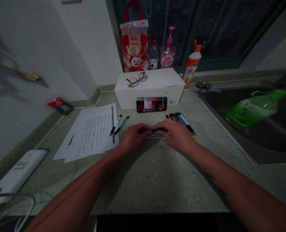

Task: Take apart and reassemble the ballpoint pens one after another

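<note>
Near the middle of the counter, my left hand (134,137) and my right hand (176,132) face each other, fingers closed around a dark pen (155,130). It lies crosswise between my fingertips, its ends partly covered. Beneath it is a small flat item with a pale front edge (155,138), mostly hidden. Several pens (183,120) with black, red, blue and white barrels lie bunched just beyond my right hand. To the left of my left hand, a white pen (117,122) and a blue pen (122,125) rest by printed sheets (92,132), overlapping their right edge.
A phone (151,109) leans against a white box (147,93) topped by glasses (137,80). Bottles (167,56) and a red bag (134,48) stand behind. On the right, a sink (250,151) holds a green jug (256,108). A white power strip (22,170) lies left.
</note>
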Action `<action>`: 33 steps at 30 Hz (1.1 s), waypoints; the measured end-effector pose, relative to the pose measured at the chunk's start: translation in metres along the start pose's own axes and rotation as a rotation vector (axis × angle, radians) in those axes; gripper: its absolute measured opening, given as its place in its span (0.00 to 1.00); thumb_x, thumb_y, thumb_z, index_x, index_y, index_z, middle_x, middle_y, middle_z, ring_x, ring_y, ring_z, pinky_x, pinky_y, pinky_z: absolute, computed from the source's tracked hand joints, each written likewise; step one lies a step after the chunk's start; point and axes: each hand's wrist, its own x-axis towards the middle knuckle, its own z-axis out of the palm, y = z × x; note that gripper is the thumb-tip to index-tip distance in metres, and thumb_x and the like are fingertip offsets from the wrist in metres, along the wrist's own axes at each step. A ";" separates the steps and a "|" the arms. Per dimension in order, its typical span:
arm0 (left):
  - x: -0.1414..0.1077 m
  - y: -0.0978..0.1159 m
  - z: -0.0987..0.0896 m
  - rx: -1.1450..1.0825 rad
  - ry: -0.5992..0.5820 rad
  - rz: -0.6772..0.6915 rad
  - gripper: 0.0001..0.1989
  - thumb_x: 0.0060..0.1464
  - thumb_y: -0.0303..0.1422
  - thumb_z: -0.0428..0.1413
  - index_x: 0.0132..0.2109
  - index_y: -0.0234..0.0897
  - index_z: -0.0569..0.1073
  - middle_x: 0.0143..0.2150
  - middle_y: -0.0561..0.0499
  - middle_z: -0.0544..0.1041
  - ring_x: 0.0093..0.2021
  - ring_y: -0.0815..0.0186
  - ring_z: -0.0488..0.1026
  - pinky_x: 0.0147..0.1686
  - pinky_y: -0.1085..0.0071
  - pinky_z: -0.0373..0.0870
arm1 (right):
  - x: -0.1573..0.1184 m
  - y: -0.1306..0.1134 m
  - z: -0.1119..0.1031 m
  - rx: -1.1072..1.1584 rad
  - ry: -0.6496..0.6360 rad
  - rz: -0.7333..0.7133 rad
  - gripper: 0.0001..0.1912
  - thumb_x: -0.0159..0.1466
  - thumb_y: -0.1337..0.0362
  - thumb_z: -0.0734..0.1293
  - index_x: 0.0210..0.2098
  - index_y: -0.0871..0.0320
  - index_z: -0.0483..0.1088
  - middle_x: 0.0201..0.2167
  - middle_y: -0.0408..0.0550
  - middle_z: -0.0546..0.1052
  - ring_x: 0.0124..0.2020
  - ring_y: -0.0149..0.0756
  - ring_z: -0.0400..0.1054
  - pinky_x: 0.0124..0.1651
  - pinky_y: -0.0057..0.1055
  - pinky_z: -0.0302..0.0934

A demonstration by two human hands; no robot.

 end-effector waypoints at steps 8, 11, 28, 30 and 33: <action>-0.002 0.001 -0.001 -0.096 0.068 -0.009 0.01 0.54 0.31 0.64 0.36 0.39 0.79 0.36 0.50 0.84 0.36 0.62 0.80 0.43 0.64 0.78 | 0.001 -0.004 -0.002 -0.024 -0.025 0.074 0.09 0.72 0.59 0.67 0.43 0.53 0.80 0.39 0.49 0.82 0.41 0.42 0.77 0.42 0.36 0.64; -0.003 0.001 -0.001 -0.049 0.064 0.028 0.01 0.55 0.31 0.63 0.37 0.39 0.79 0.35 0.50 0.84 0.36 0.63 0.79 0.42 0.65 0.77 | 0.001 -0.004 -0.001 -0.019 -0.065 0.081 0.13 0.74 0.58 0.64 0.41 0.54 0.80 0.38 0.50 0.83 0.42 0.43 0.77 0.42 0.37 0.64; -0.005 -0.002 0.000 0.037 0.068 0.057 0.05 0.59 0.33 0.62 0.41 0.39 0.80 0.38 0.49 0.84 0.38 0.62 0.80 0.44 0.63 0.77 | 0.002 -0.004 0.002 0.067 -0.073 0.156 0.07 0.70 0.61 0.68 0.46 0.54 0.75 0.40 0.49 0.82 0.39 0.41 0.77 0.39 0.34 0.64; -0.005 -0.002 -0.001 0.043 0.069 0.063 0.05 0.59 0.33 0.62 0.41 0.39 0.80 0.38 0.49 0.84 0.38 0.62 0.80 0.44 0.63 0.77 | 0.002 -0.004 0.002 0.057 -0.088 0.142 0.09 0.73 0.61 0.64 0.44 0.54 0.76 0.40 0.49 0.83 0.41 0.42 0.77 0.40 0.35 0.63; -0.004 -0.001 -0.001 0.042 0.084 0.062 0.05 0.59 0.33 0.62 0.40 0.39 0.80 0.38 0.49 0.84 0.38 0.62 0.79 0.44 0.63 0.77 | 0.002 -0.003 0.002 0.077 -0.072 0.158 0.12 0.70 0.61 0.69 0.51 0.53 0.75 0.41 0.48 0.82 0.39 0.40 0.77 0.39 0.34 0.63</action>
